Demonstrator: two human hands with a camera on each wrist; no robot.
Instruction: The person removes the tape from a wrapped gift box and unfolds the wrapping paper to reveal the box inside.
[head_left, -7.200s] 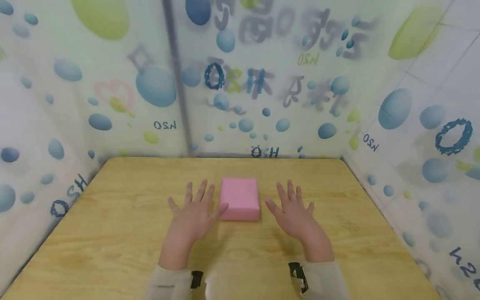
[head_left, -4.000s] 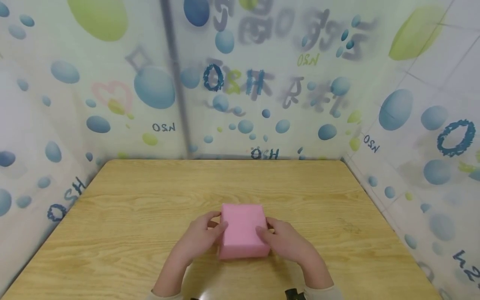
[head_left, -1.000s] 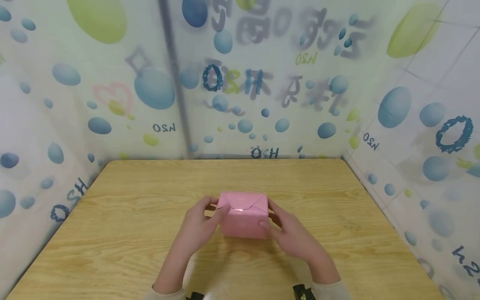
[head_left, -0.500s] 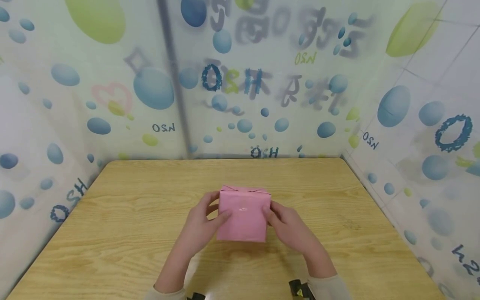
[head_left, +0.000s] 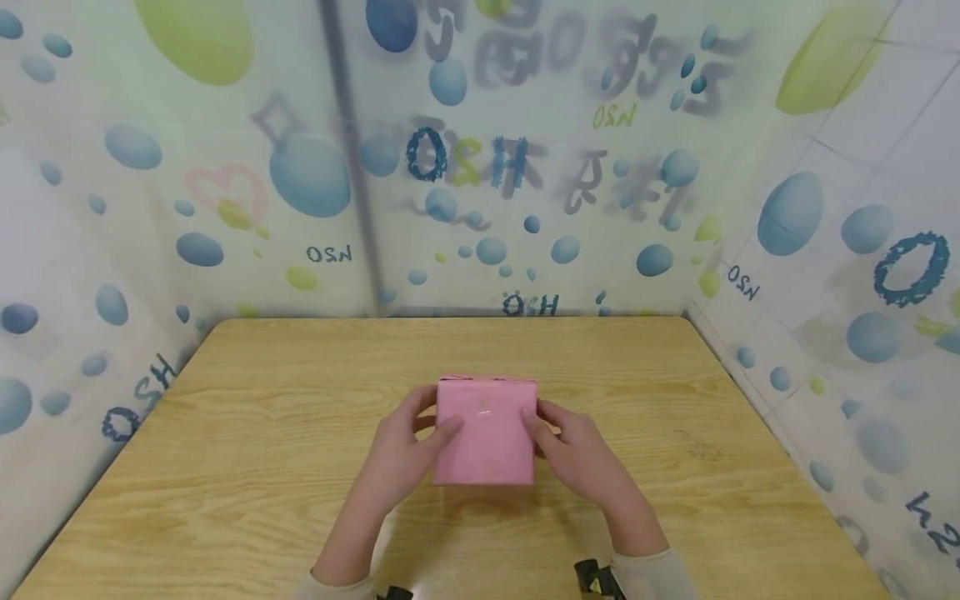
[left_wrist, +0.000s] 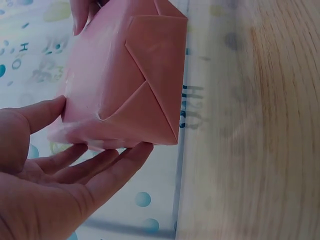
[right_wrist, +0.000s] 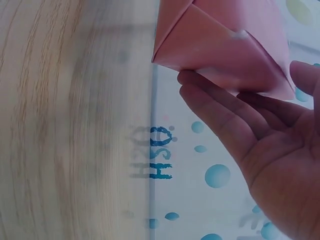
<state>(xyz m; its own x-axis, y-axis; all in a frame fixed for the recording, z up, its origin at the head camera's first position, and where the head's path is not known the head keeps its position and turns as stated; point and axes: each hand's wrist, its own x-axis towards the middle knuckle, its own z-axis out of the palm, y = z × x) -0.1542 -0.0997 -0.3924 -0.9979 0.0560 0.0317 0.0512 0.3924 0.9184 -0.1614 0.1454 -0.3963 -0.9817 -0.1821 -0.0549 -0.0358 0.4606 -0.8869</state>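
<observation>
Your box (head_left: pixel 486 454) is plain pink, and your table (head_left: pixel 262 417) shows a wavy wood grain in yellow-tan. Your sleeves (head_left: pixel 651 573) are off-white, with black wrist gear (head_left: pixel 588 573) that carries a yellow mark on your right. Around you, the wall covering (head_left: pixel 480 100) runs white to pale green, printed with blue and lime-green drops (head_left: pixel 310 177) and mirrored blue-and-green "H2O" lettering (head_left: pixel 467 162).
</observation>
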